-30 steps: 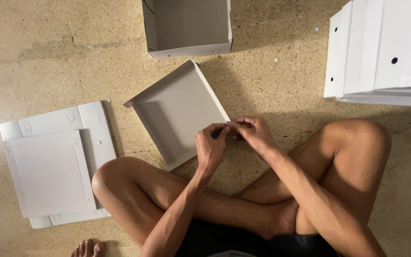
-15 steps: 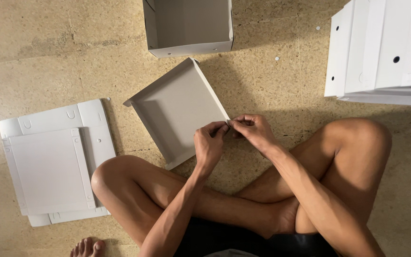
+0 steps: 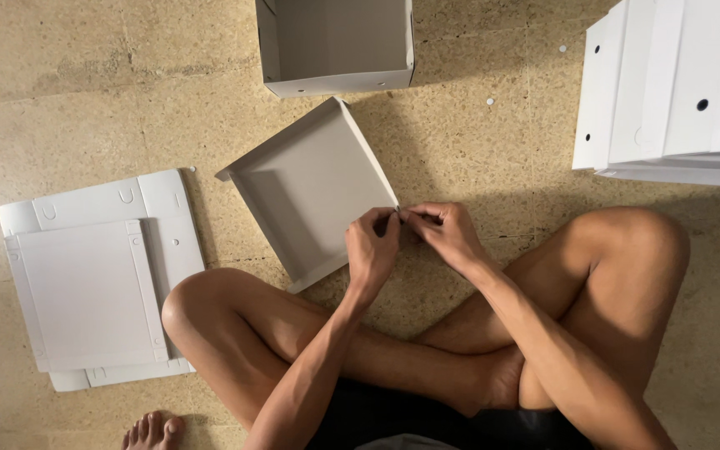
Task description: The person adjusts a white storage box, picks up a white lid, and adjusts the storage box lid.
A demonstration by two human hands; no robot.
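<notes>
I sit cross-legged on the floor. A shallow white cardboard box tray (image 3: 310,179) lies tilted in front of my knees, its open side up. My left hand (image 3: 371,247) and my right hand (image 3: 443,229) meet at the tray's near right corner. Both pinch the corner's edge between thumb and fingertips. The corner flap itself is hidden under the fingers.
Flat unfolded white cardboard sheets (image 3: 93,275) lie stacked at the left. A deeper open white box (image 3: 335,46) stands at the top centre. A stack of folded white boxes with round holes (image 3: 677,92) fills the top right. My bare foot (image 3: 152,432) shows at the bottom.
</notes>
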